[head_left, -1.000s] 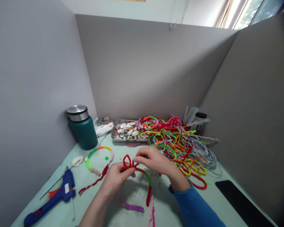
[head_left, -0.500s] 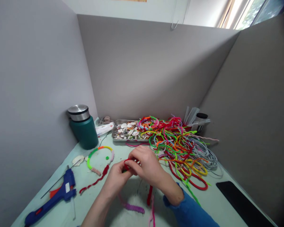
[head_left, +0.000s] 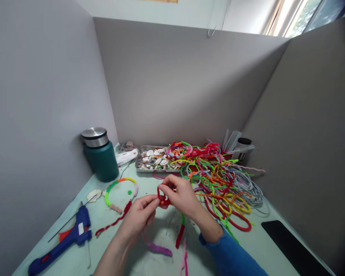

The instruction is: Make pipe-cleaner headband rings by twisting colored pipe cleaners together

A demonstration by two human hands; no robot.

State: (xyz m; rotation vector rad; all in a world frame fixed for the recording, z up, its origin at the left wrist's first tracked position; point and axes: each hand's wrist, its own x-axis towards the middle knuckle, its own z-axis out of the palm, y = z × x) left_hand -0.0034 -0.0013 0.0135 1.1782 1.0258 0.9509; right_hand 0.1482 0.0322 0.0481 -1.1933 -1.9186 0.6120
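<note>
Between my hands, at the middle of the table, is a curved craft piece (head_left: pixel 164 202) wound in red. My left hand (head_left: pixel 139 214) pinches it between thumb and fingers. My right hand (head_left: pixel 181 193) pinches a red fuzzy strand (head_left: pixel 158 191), like a pipe cleaner, pulled up above the piece in a loop. Below the hands a green and red end (head_left: pixel 180 234) and a pink to purple end (head_left: pixel 160 250) show; they look like parts of the same piece, though my hands hide the join. A loose pink strand (head_left: pixel 184 256) lies near the front.
Left stand a green flask (head_left: pixel 103 163), a blue glue gun (head_left: pixel 77 230) and a multicoloured open ring (head_left: pixel 108 193) with a red tail. Behind are a metal tray (head_left: pixel 139 168) of shells and a heap of colourful pipe cleaners (head_left: pixel 215 176). A black slab (head_left: pixel 293 245) lies right; grey partitions surround the table.
My right hand has drawn away from my left, pulling the red strand up into view. The green and red end below has become more visible.
</note>
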